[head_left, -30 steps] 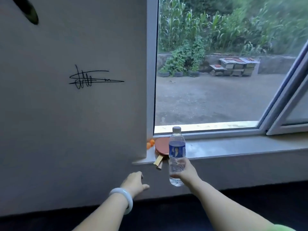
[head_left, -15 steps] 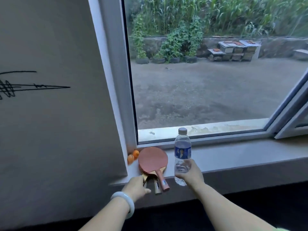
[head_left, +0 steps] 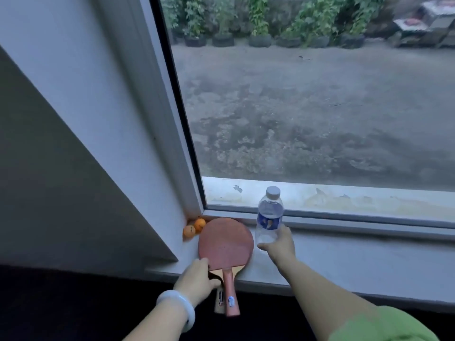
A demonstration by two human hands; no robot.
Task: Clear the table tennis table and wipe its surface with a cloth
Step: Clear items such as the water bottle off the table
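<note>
Since a second ago the view has closed in on the window sill (head_left: 344, 257), and the water bottle (head_left: 269, 217), then held in the air below the ledge, now stands upright on it just right of the paddles. The right hand (head_left: 279, 244) still grips the bottle low down. The left hand (head_left: 197, 279), which hung free by the wall before, now holds the lower edge of the red paddle (head_left: 225, 243), fingers curled around it near the handle. A second paddle (head_left: 219, 297) lies underneath, only its handle end showing. Two orange balls (head_left: 194, 228) sit in the corner, touching the frame, just left of the red paddle. A pale bangle (head_left: 181, 308) circles the left wrist. Beyond the glass (head_left: 307, 107) lies a bare yard.
</note>
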